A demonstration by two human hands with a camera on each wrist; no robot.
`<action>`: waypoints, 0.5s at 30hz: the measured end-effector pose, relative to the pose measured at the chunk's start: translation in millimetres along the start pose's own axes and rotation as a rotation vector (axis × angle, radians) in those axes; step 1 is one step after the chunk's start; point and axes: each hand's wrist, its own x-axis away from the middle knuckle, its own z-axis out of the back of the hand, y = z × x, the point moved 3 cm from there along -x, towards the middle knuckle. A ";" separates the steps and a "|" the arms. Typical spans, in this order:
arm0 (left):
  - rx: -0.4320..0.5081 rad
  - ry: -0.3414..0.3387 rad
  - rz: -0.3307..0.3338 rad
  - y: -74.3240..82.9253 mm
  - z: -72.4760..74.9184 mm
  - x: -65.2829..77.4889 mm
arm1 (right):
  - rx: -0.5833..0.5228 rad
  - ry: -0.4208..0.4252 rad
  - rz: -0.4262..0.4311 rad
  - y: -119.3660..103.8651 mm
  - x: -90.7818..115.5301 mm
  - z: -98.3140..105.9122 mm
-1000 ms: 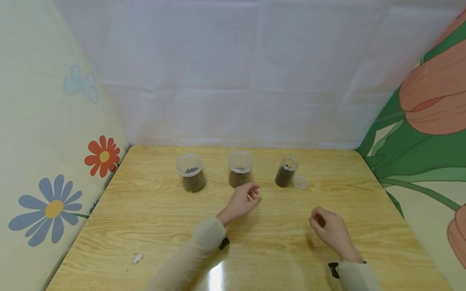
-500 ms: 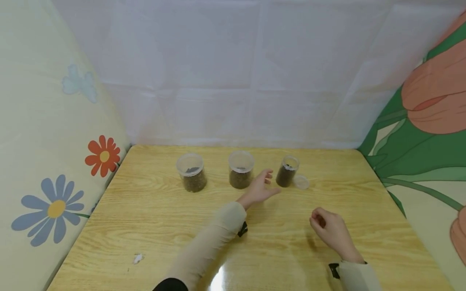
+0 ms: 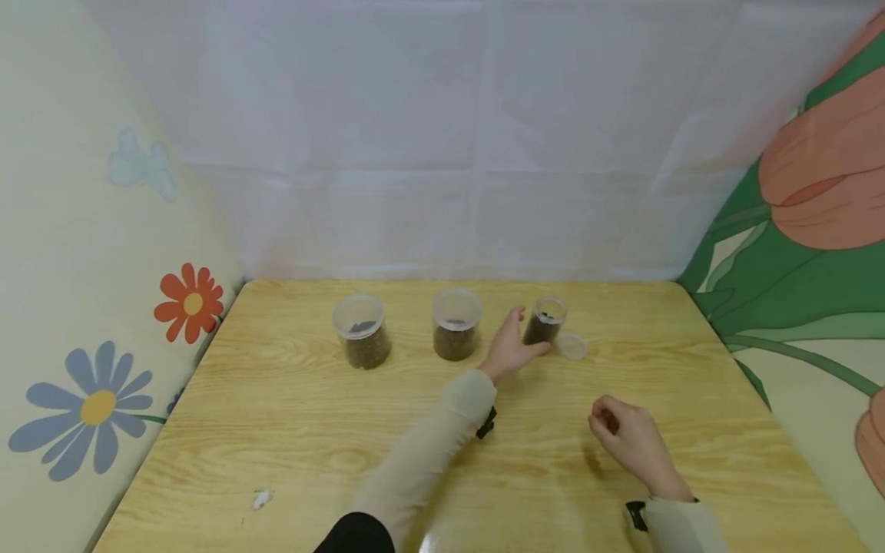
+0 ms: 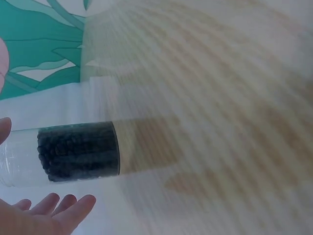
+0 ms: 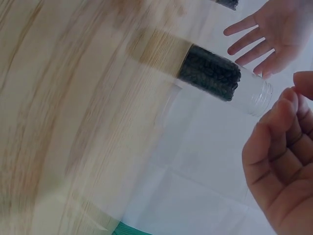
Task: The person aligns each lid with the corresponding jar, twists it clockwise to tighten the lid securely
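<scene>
The slim jar [image 3: 543,326] stands upright on the worktop [image 3: 297,430], its long axis vertical, just to the right of the left hand [image 3: 512,350], which is nearer; those fingers are spread and grasp nothing. The right hand [image 3: 632,439] lies farther off, its fingers loosely curled, holding nothing visible.

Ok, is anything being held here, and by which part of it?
Nothing is held: the left grip is open beside the narrow jar; the right grip is empty.
</scene>
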 end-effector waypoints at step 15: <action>-0.004 0.048 -0.013 7.9 -16.7 -28.3 | 0.021 0.002 -0.009 3.5 -0.3 5.8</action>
